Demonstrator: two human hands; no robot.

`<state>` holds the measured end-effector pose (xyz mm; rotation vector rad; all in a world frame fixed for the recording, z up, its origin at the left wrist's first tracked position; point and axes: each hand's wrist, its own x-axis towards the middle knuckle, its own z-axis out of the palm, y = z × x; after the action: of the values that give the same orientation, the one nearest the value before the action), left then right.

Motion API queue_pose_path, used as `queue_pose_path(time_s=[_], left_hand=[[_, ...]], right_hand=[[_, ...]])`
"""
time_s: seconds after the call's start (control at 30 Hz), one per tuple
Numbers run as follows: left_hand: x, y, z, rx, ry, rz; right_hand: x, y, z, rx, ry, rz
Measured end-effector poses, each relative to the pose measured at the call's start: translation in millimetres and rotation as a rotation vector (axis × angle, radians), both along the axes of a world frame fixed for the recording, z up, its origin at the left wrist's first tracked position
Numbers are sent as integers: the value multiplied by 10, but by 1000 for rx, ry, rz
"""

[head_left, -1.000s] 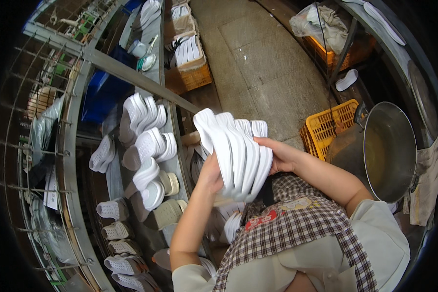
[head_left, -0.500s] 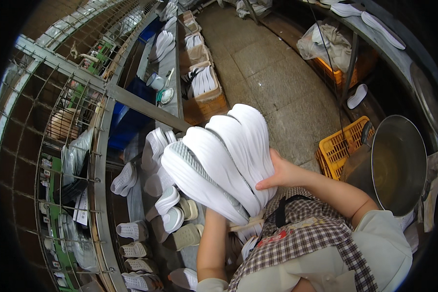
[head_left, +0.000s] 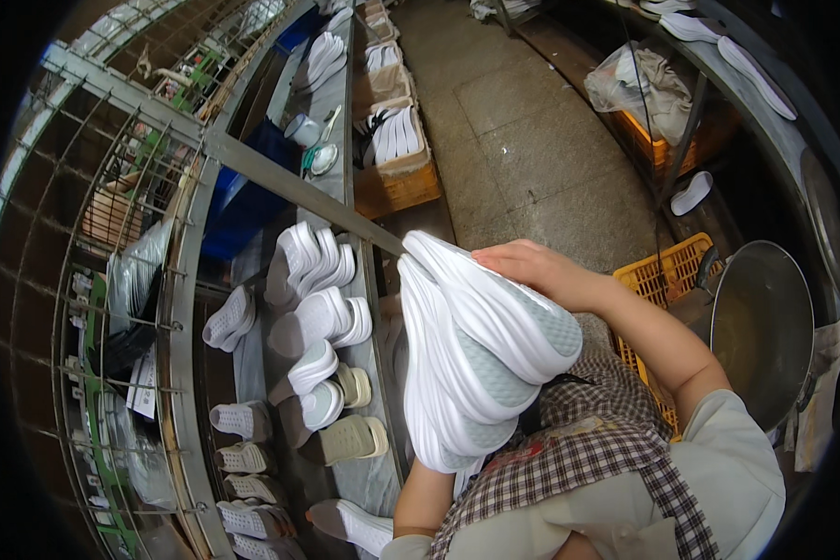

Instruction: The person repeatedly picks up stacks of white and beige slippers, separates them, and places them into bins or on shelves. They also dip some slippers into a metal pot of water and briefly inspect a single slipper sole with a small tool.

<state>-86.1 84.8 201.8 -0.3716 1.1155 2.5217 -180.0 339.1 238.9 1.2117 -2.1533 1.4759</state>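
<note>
A bundle of white shoe soles is up in front of my apron, with grey-green patterned patches facing me. My right hand is on its upper right side, the fingers laid along the outermost sole. From below, my left forearm runs up behind the bundle. The soles cover my left hand, so its fingers do not show. Left of the bundle, a grey bench carries several more soles, white ones and beige ones.
A wire-mesh rack stands at the left, with a metal bar slanting inward. Boxes of soles line the walkway. A yellow crate and a large metal pan are at my right. More soles lie on the far-right shelf.
The bundle has been turned and lowered to the right, so the patterned patches now face me. My right hand has moved from its right side up to its top edge.
</note>
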Motion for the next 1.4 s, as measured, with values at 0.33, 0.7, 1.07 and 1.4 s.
queue_pose_path(time_s=[0.33,0.7,1.07,1.4], left_hand=[[40,-29,201,275,-125,10],[-232,-156,187,322,4,35],[167,-173,310,417,53,76],[136,-338,392,463,108,87]], right_hand=[[227,-98,-18,-333,-940,384],[341,-230,-87,-660,-1268,426],[490,-406,-639,-1061,-1577,710],[581,-529,-952,-1189,-1615,763]])
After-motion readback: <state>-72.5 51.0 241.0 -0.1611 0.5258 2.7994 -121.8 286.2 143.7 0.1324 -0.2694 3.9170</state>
